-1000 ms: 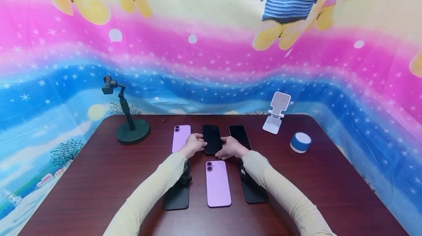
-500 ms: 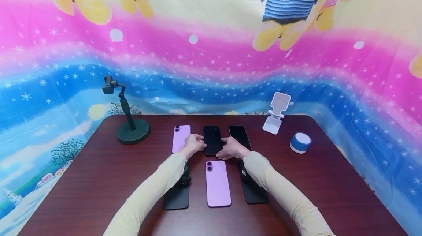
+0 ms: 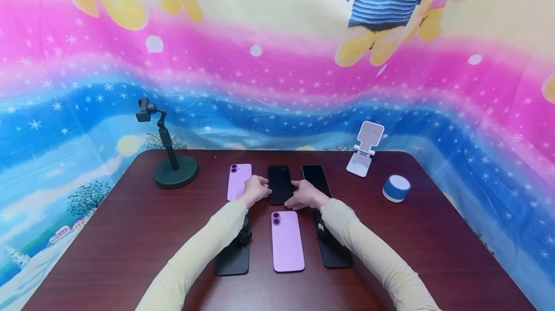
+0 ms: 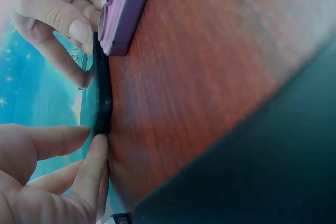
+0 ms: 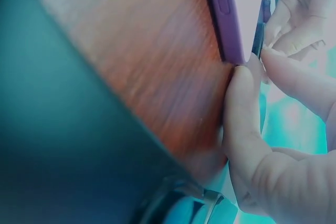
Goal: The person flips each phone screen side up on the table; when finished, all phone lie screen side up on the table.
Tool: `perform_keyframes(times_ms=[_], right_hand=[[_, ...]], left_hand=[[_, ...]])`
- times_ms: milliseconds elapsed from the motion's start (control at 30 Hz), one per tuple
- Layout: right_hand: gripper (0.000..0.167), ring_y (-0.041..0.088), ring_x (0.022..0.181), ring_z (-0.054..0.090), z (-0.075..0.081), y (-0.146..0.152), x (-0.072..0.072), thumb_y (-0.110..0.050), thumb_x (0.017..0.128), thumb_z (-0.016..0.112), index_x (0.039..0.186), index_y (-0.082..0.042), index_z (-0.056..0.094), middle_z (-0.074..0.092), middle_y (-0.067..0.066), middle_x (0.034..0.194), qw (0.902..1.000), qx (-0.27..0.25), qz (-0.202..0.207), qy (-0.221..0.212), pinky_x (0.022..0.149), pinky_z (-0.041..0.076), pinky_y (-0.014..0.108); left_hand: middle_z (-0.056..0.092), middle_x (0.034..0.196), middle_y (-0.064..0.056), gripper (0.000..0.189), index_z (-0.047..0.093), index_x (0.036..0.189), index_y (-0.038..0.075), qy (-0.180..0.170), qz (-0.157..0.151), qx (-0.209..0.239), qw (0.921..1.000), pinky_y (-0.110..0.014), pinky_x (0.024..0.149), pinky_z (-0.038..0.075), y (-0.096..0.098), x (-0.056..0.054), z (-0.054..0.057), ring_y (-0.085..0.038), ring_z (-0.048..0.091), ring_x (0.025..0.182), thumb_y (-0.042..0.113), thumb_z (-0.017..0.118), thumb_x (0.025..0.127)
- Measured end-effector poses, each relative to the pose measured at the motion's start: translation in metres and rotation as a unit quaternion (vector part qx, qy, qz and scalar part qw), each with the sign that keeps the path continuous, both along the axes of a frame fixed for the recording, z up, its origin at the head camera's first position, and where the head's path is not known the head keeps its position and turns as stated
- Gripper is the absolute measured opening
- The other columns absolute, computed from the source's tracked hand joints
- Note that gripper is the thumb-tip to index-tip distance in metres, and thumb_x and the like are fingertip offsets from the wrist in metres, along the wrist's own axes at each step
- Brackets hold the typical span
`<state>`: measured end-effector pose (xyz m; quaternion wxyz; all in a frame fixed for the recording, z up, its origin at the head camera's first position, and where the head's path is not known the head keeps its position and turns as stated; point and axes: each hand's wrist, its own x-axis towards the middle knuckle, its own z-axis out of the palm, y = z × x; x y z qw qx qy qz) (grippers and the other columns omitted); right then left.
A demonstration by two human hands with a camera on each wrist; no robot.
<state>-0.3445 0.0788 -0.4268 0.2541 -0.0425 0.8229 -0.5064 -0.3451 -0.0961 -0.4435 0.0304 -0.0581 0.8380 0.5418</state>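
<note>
2 hands [image 3: 257,189] holding opposite edges, black phone [image 3: 279,184] between them

One bench [image 3: 130,243] carries two pink phones [image 3: 238,181] [image 3: 288,243] and four black phones [image 3: 279,184] [image 3: 315,178] [image 3: 231,263] [image 3: 336,255], six altogether, plus one green stand [image 3: 168,149], one white stand [image 3: 364,150] and one blue cylinder [image 3: 395,190]; two sets of fingers [image 3: 262,188] [image 3: 292,201] show.

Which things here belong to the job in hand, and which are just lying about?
In the job, it seems:
back middle black phone, left hand and right hand touching its edges
probably also back purple phone, back right black phone, front left black phone, front purple phone, front right black phone

Just lying about, apparently:
dark green stand
white stand
blue-and-white cylinder
</note>
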Motion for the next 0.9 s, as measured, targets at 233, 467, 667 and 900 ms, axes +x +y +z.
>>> perform_keyframes(times_ms=[233, 467, 667, 900], right_hand=[[0.087, 0.020, 0.086, 0.070, -0.0014, -0.0003, -0.0017, 0.008, 0.078, 0.072, 0.150, 0.003, 0.023, 0.056, 0.030, 0.126, 1.0000, -0.002, -0.003, 0.000, 0.072, 0.059, 0.033], [0.088, 0.022, 0.090, 0.068, -0.0016, 0.0000, -0.0007, 0.010, 0.077, 0.072, 0.150, 0.003, 0.023, 0.042, 0.032, 0.139, 1.0000, 0.000, -0.009, 0.000, 0.070, 0.059, 0.033], [0.089, 0.021, 0.090, 0.067, -0.0004, -0.0002, 0.0001, 0.009, 0.077, 0.072, 0.150, 0.001, 0.023, 0.044, 0.030, 0.139, 0.9999, 0.002, -0.013, 0.003, 0.069, 0.059, 0.033], [0.089, 0.020, 0.087, 0.068, -0.0022, -0.0005, -0.0003, 0.009, 0.077, 0.073, 0.150, 0.001, 0.023, 0.044, 0.031, 0.138, 0.9999, 0.003, -0.012, 0.011, 0.069, 0.059, 0.032]], left_hand=[[0.067, 0.104, -0.027, 0.038, 0.062, 0.114, -0.014, 0.005, -0.001, -0.003, 1.0000, -0.029, 0.070, 0.059, -0.0009, 0.0019, 0.0019, -0.029, 0.072, 0.084, -0.013, 0.065, 0.077], [0.067, 0.108, -0.027, 0.038, 0.062, 0.116, -0.013, -0.001, -0.003, 0.009, 1.0000, -0.028, 0.072, 0.059, -0.0005, 0.0014, 0.0016, -0.031, 0.071, 0.089, -0.013, 0.064, 0.078], [0.067, 0.109, -0.027, 0.037, 0.062, 0.117, -0.012, -0.001, -0.004, 0.004, 1.0000, -0.029, 0.074, 0.058, -0.0002, 0.0023, 0.0020, -0.030, 0.071, 0.090, -0.011, 0.065, 0.080], [0.068, 0.109, -0.025, 0.038, 0.062, 0.117, -0.011, 0.002, -0.008, -0.016, 0.9998, -0.029, 0.078, 0.058, -0.0008, 0.0029, 0.0013, -0.029, 0.069, 0.096, -0.008, 0.066, 0.080]])
